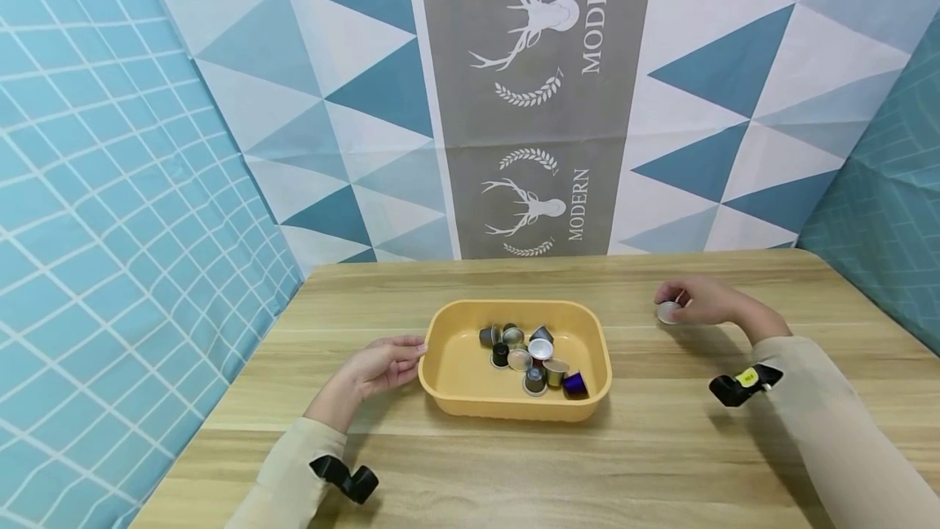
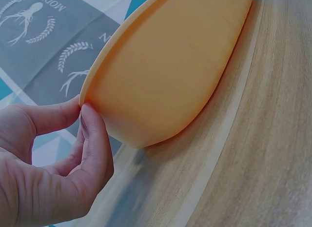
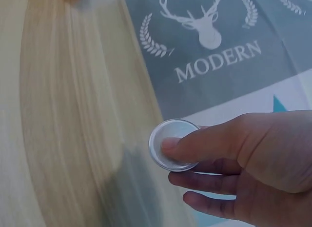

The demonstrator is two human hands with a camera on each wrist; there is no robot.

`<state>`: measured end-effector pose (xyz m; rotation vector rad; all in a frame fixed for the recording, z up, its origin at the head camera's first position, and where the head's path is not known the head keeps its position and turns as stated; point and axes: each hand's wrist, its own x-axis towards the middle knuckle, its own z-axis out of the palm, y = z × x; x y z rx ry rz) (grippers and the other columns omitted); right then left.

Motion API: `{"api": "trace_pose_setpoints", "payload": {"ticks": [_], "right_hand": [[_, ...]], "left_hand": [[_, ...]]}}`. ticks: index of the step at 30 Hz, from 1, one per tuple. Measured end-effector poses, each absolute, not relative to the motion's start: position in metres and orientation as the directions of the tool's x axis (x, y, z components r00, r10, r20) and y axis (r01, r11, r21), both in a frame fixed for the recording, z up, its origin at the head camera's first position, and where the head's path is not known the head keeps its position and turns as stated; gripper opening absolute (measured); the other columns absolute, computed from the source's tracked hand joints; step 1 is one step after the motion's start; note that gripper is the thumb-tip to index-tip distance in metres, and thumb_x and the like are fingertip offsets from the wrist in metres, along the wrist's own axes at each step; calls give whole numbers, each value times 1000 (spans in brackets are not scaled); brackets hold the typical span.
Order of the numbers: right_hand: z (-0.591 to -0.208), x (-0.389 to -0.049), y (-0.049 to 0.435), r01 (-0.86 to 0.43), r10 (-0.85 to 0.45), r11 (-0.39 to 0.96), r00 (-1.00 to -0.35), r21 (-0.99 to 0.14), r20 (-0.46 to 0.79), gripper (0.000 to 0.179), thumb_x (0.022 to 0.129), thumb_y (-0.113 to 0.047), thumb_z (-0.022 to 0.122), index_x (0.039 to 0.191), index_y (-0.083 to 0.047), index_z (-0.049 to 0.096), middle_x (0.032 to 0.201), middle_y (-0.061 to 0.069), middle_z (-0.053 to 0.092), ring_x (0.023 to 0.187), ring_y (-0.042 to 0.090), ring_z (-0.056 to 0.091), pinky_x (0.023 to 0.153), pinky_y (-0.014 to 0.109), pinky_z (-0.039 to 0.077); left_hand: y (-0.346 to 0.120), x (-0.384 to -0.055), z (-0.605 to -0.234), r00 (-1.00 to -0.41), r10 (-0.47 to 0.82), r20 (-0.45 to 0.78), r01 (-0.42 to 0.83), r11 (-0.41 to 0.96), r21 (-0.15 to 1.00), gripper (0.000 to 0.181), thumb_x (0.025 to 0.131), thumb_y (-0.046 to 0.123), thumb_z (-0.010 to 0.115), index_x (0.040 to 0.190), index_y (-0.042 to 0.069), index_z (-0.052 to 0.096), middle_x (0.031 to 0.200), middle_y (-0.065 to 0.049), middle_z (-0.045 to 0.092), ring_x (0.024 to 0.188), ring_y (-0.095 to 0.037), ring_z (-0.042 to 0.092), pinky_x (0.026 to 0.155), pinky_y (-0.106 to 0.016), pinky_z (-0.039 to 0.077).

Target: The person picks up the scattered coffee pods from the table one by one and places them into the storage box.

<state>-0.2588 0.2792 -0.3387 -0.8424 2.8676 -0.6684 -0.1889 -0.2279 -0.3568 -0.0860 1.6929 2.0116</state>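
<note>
In the head view a yellow plastic basin (image 1: 455, 408) stands on the table with several coffee capsules (image 1: 535, 382) inside, in black, grey, gold and purple. My left hand (image 1: 382, 366) pinches the left rim of this basin between thumb and fingers; the left wrist view shows the thumb (image 2: 56, 114) on the rim. Off to the right of the basin, my right hand (image 1: 701, 300) holds one coffee capsule (image 1: 667, 313) above the table. Its silver lid (image 3: 165, 132) faces the right wrist camera, with the thumb pressed on it. The capsule's body is mostly hidden by the hand.
The wooden table (image 1: 514, 472) reaches back to a patterned cloth wall (image 1: 529, 186) with deer prints. A blue checked cloth (image 1: 110, 227) hangs at the left, and a teal cloth (image 1: 874, 219) at the right. Black wrist cameras (image 1: 345, 480) sit on both sleeves.
</note>
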Motion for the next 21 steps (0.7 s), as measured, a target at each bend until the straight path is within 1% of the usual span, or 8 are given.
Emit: {"api": "trace_pose_setpoints", "payload": {"ticks": [5,10,13,21], "right_hand": [[-329,-255,270,-527,-572,733,-820,-430,31,18,83,-2,68,101,0,65,97,9,68,88,20,64,75,33,56],[-318,-250,259,-541,-604,718,-797,-437,-5,18,83,-3,68,100,-1,65,95,7,67,86,17,62,73,29,55],[-311,-248,252,-534,-604,721,-796,-441,-25,16,83,-3,68,99,-3,64,93,5,66,85,15,61,72,26,54],[-298,-245,237,-505,-594,742,-800,-440,-84,16,83,-2,67,98,-4,63,92,4,65,85,15,59,70,25,52]], "left_hand": [[-228,-189,-356,-871,335,-360,-414,-106,904,18,97,1,49,115,2,50,84,6,68,76,-1,66,71,-14,56],[-229,-188,-357,-869,347,-353,-412,-112,904,21,97,1,49,118,0,49,85,5,69,76,-1,66,71,-14,56],[-229,-188,-357,-869,346,-354,-413,-113,904,22,97,1,49,119,-1,48,85,5,68,76,-1,66,71,-14,56],[-228,-188,-356,-867,345,-359,-414,-99,905,28,96,2,50,124,-3,45,86,6,68,77,-1,66,72,-14,56]]}}
